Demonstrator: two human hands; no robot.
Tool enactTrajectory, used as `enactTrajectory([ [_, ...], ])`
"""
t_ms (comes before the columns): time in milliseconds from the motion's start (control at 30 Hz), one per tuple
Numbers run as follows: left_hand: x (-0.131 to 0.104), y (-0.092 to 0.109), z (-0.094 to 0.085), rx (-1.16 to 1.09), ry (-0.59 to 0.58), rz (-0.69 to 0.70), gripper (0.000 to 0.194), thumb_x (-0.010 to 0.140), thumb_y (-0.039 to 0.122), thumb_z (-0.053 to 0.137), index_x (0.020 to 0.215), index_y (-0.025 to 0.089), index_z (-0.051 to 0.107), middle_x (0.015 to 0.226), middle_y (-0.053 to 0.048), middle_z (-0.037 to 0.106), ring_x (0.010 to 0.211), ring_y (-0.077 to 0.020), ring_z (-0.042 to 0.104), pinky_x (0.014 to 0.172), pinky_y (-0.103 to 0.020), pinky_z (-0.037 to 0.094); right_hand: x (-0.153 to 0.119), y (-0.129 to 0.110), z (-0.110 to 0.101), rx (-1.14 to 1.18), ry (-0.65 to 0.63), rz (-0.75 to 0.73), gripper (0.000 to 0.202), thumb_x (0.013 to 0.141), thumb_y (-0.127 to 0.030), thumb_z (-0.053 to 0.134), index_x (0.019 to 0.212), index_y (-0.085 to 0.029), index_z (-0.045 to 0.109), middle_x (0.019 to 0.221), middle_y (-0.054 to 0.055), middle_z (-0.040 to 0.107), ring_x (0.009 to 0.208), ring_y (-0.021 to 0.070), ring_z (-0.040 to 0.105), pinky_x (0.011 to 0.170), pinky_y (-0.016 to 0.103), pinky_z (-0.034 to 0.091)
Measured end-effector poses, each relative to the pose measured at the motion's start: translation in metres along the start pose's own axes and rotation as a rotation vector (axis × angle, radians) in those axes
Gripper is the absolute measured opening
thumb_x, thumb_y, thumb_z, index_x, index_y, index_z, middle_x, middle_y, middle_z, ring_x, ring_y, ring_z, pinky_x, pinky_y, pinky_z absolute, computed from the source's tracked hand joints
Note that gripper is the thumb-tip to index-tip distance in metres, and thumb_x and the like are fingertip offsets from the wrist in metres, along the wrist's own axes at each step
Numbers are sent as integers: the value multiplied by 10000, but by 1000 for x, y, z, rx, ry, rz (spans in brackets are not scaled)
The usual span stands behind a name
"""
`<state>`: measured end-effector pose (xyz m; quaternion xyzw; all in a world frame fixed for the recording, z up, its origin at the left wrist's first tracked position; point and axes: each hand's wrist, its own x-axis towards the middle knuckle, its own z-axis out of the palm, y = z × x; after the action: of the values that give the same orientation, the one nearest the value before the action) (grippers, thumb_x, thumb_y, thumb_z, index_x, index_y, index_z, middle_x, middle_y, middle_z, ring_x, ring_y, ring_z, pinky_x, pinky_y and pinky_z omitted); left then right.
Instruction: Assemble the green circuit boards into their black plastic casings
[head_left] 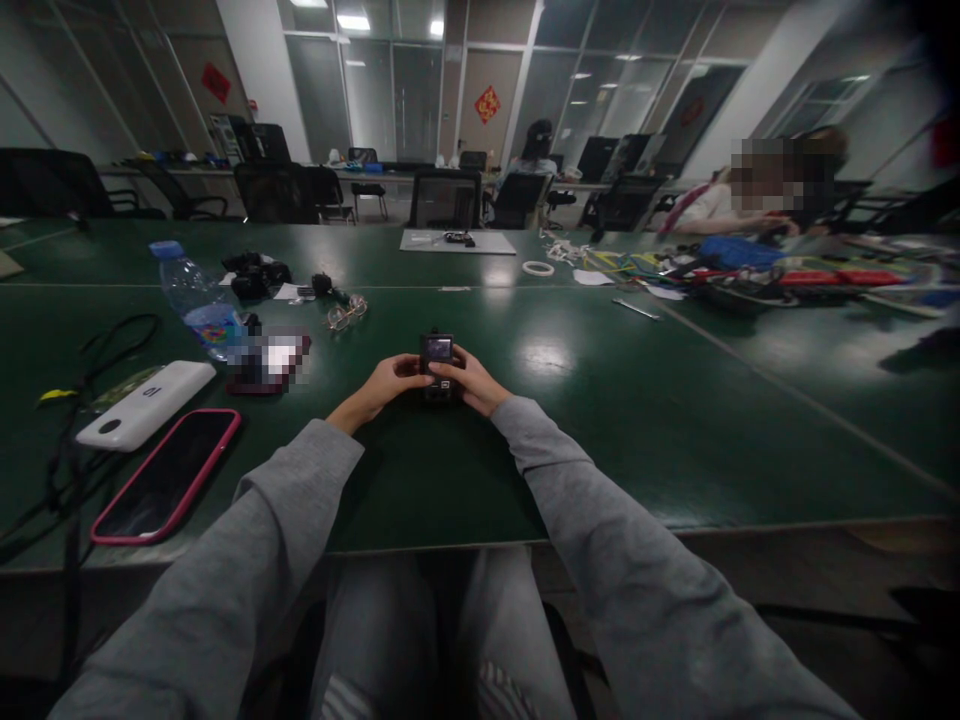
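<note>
Between my two hands, just above the green table (615,440), is a small black device with a little lit screen (439,347); it looks like a compact camera. My left hand (394,380) grips its left side, thumb across the front. From the right, my right hand (472,378) closes round it, with the thumb laid over the front below the screen. The fingers behind the device are mostly hidden. Left of my left hand lie a partly blurred phone (298,362) and a pair of glasses (347,314).
At left are a water bottle (187,290), a white power bank (150,405), a pink-cased phone (169,480) and black cables (67,460). Tangled wires and tools (750,275) lie at far right, near a seated person (720,205). A grey board (459,241) lies ahead.
</note>
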<state>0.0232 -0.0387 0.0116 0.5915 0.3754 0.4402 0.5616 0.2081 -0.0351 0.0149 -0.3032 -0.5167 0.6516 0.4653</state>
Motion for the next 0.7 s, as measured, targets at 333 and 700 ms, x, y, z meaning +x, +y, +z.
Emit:
enactTrajectory([
  [333,-1,2,0,5,4,10,501,635,244,824,1081,115,636,1086,-101,659,1008,-197,615,1003,-424,413,1,2,-4,-39,-11,-9,558,648,-365,839,1116,-227,569,1043,42,663,948,186,641,874,346,529],
  [700,0,-1,-1,-9,6,6,496,642,259,819,1079,108,641,1075,-105,661,994,-197,614,985,-409,423,1,-4,-10,-69,-28,13,536,666,-360,823,1115,-206,573,1148,72,639,1012,190,638,931,347,534],
])
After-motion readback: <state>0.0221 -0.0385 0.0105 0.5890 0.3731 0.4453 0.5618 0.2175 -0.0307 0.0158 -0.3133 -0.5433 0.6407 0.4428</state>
